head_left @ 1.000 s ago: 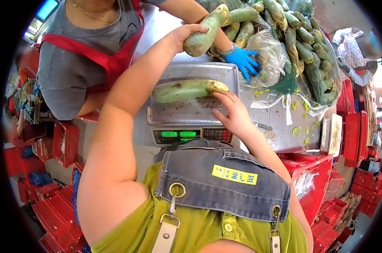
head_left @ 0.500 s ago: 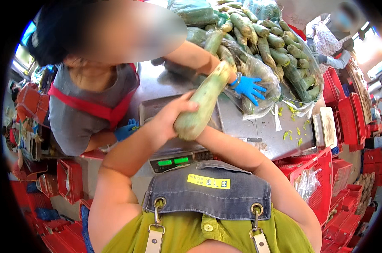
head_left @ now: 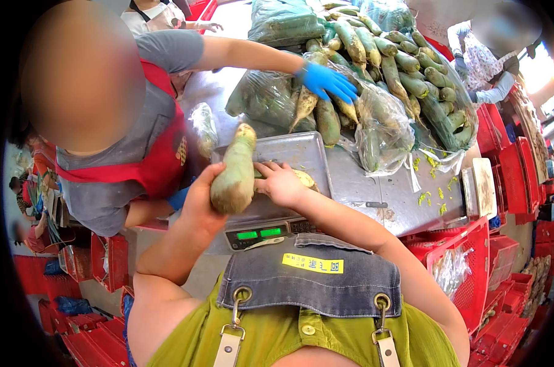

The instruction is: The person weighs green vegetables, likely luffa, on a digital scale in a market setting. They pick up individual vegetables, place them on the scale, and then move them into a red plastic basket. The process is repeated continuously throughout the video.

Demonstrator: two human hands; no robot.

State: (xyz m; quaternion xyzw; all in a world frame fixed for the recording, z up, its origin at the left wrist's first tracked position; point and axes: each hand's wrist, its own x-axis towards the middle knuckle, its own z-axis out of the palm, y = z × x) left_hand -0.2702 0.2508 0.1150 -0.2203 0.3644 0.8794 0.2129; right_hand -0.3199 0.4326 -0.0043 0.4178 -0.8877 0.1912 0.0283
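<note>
My left hand point(head_left: 201, 197) is wrapped round the thick lower part of a green radish point(head_left: 234, 174), which stands tilted with its pale tip up, above the metal tray point(head_left: 298, 142) of a scale. My right hand point(head_left: 283, 185) is just right of that radish, with its bent fingers apart and their tips close to its side; whether they touch cannot be told. Behind my right wrist shows the pale end of another radish point(head_left: 305, 178) on the tray, mostly hidden. Farther off, a co-worker's blue-gloved hand point(head_left: 329, 82) reaches over a heap of radishes point(head_left: 384, 55).
The scale's lit green display point(head_left: 258, 233) faces me. A knife point(head_left: 367, 204) lies on the metal table point(head_left: 405, 211) to the right, near leaf scraps. Clear bags of radishes point(head_left: 381, 125) stand beyond. Red crates point(head_left: 463, 269) flank the table; a co-worker in a red apron point(head_left: 160, 156) stands at left.
My left hand has drawn the radish left and turned it more upright. My right hand has come out from behind it. The co-worker has leaned back left, the gloved hand shifting left and away.
</note>
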